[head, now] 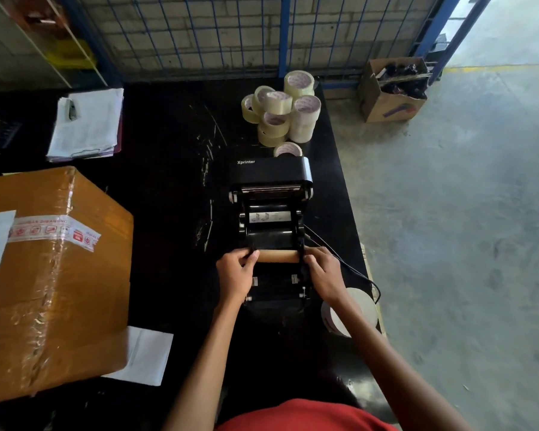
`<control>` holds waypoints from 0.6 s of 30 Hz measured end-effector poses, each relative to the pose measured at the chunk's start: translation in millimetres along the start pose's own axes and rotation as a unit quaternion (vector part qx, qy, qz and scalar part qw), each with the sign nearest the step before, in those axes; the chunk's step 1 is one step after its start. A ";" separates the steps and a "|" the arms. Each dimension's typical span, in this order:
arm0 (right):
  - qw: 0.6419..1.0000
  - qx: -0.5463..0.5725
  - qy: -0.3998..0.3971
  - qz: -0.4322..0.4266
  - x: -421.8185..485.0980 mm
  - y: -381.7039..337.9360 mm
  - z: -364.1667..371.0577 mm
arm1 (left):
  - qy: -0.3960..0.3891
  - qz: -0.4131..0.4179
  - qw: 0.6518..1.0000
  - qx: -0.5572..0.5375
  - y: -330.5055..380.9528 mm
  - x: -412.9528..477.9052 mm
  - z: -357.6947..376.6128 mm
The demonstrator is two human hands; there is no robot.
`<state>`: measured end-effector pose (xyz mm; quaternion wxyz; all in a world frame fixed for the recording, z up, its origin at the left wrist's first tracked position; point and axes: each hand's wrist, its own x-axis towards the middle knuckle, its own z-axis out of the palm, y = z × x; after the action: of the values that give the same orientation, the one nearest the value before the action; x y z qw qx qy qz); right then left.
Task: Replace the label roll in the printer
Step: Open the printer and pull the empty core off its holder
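A black Xprinter label printer (pixel 271 172) sits open on the black table (pixel 168 181), its lid hinged toward me. A bare brown cardboard core (pixel 279 256) lies across the roll holder. My left hand (pixel 235 272) pinches the core's left end at the black holder guide. My right hand (pixel 322 272) grips the right end at the other guide. A full white label roll (pixel 360 303) rests on the table by my right forearm, partly hidden by it.
Several clear tape rolls (pixel 282 110) are stacked behind the printer. A large taped cardboard box (pixel 53 275) fills the left side, with papers (pixel 87 122) beyond it. The printer cable (pixel 349 265) trails off the table's right edge. A wire fence stands behind.
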<state>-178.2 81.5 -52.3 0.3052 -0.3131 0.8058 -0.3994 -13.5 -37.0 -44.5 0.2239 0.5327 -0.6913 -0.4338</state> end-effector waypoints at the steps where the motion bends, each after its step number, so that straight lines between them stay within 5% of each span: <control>1: 1.000 0.016 0.006 -0.010 -2.6 -3.4 -3.7 | 0.006 -0.006 1.000 -0.014 2.9 -1.4 -3.7; 5: 0.991 0.123 0.012 -0.042 -21.2 -10.7 -20.9 | 0.018 -0.029 0.990 -0.133 19.6 -17.1 -26.4; 13: 0.903 0.405 -0.053 0.136 -80.3 9.4 -45.0 | -0.165 -0.171 0.921 -0.308 1.6 -80.5 -50.9; 18: 0.874 0.436 -0.084 0.199 -110.3 31.5 -36.5 | -0.181 -0.200 0.916 -0.298 -19.8 -110.9 -47.1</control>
<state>-145.3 195.8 -33.9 0.5501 -0.0133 0.5665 -0.6134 70.4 48.1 -19.5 0.1523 0.4809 -0.4376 -0.7444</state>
